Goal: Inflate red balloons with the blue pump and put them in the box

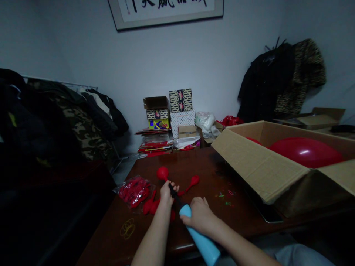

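Observation:
A balloon pump with a light blue barrel (pixel 200 242) and a black front end (pixel 173 193) slants across the table's near side. My right hand (pixel 200 215) is wrapped around the blue barrel. Closed at the black end is my left hand (pixel 167 192), and a small, round, partly filled red balloon (pixel 162 173) sticks out just beyond its fingers. Whether those fingers also pinch the balloon's neck is hidden. Right of that hand, another small red balloon (pixel 195 180) lies on the table. Loose flat red balloons (pixel 150 206) lie beside my left forearm.
A clear bag of red balloons (pixel 133 193) and yellow rubber bands (pixel 127 228) lie left on the brown table (pixel 191 160). Small coloured bits (pixel 222 195) lie right. An open cardboard box (pixel 255 159) holds a big red balloon (pixel 306 152); a phone (pixel 267 213) lies beside it.

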Tool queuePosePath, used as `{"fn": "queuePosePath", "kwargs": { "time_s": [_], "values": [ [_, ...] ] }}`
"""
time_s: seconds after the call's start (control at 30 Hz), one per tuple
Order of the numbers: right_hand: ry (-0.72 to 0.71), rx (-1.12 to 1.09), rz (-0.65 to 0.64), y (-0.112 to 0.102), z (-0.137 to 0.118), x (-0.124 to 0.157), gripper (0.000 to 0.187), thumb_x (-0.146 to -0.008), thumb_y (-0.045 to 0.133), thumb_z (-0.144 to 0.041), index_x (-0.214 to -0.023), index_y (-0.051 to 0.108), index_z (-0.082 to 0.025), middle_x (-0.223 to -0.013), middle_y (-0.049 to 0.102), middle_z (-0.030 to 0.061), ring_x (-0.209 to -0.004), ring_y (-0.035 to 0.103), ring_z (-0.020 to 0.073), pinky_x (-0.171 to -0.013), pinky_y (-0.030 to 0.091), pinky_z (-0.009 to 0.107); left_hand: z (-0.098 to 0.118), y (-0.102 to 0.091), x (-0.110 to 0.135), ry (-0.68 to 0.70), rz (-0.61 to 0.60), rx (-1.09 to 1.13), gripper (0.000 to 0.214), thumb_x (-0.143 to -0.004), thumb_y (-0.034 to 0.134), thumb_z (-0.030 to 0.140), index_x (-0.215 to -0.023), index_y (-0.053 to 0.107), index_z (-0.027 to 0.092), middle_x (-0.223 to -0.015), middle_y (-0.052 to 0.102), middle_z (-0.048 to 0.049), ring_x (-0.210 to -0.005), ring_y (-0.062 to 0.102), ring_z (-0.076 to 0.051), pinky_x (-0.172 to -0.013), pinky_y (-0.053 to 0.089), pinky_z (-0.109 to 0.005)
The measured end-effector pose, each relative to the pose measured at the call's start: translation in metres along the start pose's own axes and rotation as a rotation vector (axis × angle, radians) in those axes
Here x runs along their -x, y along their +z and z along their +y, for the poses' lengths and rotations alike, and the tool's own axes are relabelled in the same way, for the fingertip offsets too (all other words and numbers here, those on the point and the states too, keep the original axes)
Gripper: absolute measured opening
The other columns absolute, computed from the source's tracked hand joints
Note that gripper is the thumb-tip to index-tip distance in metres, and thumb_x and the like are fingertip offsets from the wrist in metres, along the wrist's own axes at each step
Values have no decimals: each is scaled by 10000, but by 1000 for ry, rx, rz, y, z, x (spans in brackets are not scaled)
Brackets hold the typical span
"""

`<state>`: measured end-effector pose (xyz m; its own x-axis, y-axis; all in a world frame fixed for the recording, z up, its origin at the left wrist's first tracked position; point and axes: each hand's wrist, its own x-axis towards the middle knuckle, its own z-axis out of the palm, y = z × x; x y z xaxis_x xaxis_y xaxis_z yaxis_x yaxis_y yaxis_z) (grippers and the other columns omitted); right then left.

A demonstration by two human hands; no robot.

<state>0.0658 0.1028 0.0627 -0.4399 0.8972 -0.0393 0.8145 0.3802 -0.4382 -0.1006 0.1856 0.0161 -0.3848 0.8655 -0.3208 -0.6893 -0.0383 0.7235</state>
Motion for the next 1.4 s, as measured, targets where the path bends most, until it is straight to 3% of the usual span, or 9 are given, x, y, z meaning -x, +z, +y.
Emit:
{"fn": "queuePosePath", "kwargs": {
  "time_s": [0.17,0.3,0.53,0.73,1.1,1.23,1.4],
  "values": [
    [-2,-46,-29,-3,8,36,536,-694,515,-529,-972,623,-84,-1036,577,167,-1049,482,295,-1035,181,421,0,-11,-8,-6,39,20,132,-810,436,162,-686,401,192,-498,418,70,-360,378,-60,-606,492,-307],
    [-10,-81,-11,-5,12,43,510,-679,536,-523,-954,619,-102,-1017,571,144,-1043,481,283,-1047,147,423,-1,-17,-7,-51,53,58,119,-807,445,174,-694,410,189,-523,432,69,-393,414,-65,-651,495,-347],
    [-70,-40,26,-3,8,24,518,-662,549,-517,-957,625,-99,-1024,572,148,-1033,477,286,-1042,150,443,4,-13,1,-86,37,115,96,-810,462,178,-720,431,186,-549,453,68,-425,438,-68,-735,494,-410],
    [-38,-19,43,-1,-3,3,567,-669,533,-511,-1012,616,-67,-1046,580,177,-1055,476,306,-1027,173,451,5,-8,8,-70,-3,109,90,-810,472,178,-726,440,186,-560,466,63,-427,438,-67,-747,497,-423],
    [12,4,83,13,-16,-41,545,-703,497,-487,-1047,600,-76,-1083,576,182,-1083,471,306,-1014,185,456,-1,-5,12,-65,-34,34,82,-798,493,192,-736,441,183,-564,481,42,-421,453,-86,-586,510,-346],
    [-4,15,59,15,-17,-30,579,-690,512,-529,-1024,618,-70,-1076,575,194,-1088,460,323,-1020,187,467,1,-9,6,0,42,32,116,-798,465,171,-696,413,187,-512,436,65,-363,396,-62,-566,501,-307],
    [-32,22,25,7,-4,6,556,-678,530,-554,-973,642,-96,-1051,577,177,-1068,467,311,-1043,162,461,4,-15,-4,23,44,18,127,-798,447,164,-684,399,192,-509,436,68,-362,399,-57,-595,505,-315]
  ]
}}
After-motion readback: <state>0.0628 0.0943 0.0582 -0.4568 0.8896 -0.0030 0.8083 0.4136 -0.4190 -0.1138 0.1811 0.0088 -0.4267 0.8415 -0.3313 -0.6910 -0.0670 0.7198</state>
